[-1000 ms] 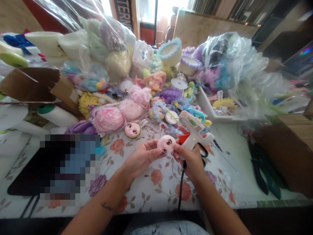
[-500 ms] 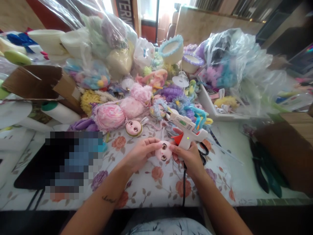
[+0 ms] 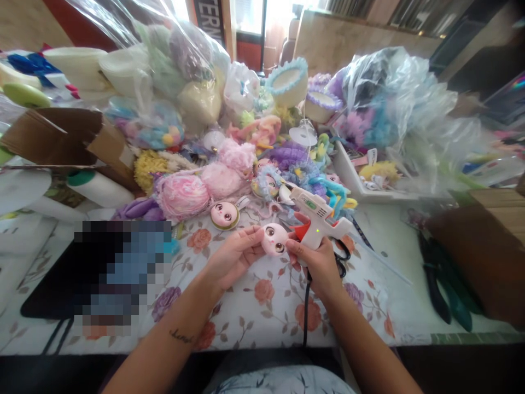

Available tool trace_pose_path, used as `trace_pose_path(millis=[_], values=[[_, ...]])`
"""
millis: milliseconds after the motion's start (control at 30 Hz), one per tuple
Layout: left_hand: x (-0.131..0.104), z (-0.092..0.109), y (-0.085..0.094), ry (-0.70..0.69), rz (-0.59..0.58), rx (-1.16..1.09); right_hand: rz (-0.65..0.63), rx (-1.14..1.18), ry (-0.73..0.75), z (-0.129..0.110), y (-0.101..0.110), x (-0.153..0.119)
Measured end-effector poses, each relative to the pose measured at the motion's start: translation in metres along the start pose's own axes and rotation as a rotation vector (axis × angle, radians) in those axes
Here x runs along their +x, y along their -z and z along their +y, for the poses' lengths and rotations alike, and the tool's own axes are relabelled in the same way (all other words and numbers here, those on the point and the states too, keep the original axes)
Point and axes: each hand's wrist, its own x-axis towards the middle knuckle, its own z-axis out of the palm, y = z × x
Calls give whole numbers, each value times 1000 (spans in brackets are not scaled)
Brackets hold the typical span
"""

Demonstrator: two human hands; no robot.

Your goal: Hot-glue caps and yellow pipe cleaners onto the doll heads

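A round, pale pink doll face (image 3: 274, 239) with large printed eyes is held between my two hands, above the flowered cloth. The fingers of my left hand (image 3: 238, 249) pinch its left edge. My right hand (image 3: 315, 259) grips a white glue gun (image 3: 314, 216) with an orange-red trigger, and its thumb also touches the face's right edge. The gun's nozzle points up and left, and a black cord hangs down from its handle. A second doll face (image 3: 224, 214) with a greenish rim lies just beyond my left hand. Black-handled scissors (image 3: 342, 257) lie partly hidden behind my right hand.
Balls of pink yarn (image 3: 183, 195) and plush pieces pile up beyond my hands. A white tray (image 3: 365, 192) stands right of the pile, a cardboard box (image 3: 53, 134) at left. A dark flat device (image 3: 53, 279), partly pixelated, lies on the left; green-handled pliers (image 3: 455, 290) on the right.
The doll face has turned in my fingers, so its eyes now sit more level, and it has risen slightly. The glue gun has shifted a little to the right.
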Motion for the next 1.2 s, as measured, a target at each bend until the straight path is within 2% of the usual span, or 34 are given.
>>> trace_pose_path(millis=[200,367,533,700,833,967,1067,1200], values=[[0,0,2,18,76,32,20,-4,4,1,1,2],[-4,1,2,-77,94,250,14,-11,13,2,4,1],[-8,2,4,-141,111,356,12,-24,35,3,6,-1],[-5,3,4,-134,128,272,14,-27,44,3,6,-1],[-2,6,4,-139,195,125,3,-17,79,0,6,-2],[1,8,6,-241,279,112,13,-13,81,-3,7,-3],[0,6,7,-361,356,239,22,-30,78,-2,9,-6],[-5,6,5,-500,457,436,-33,-52,52,4,14,-16]])
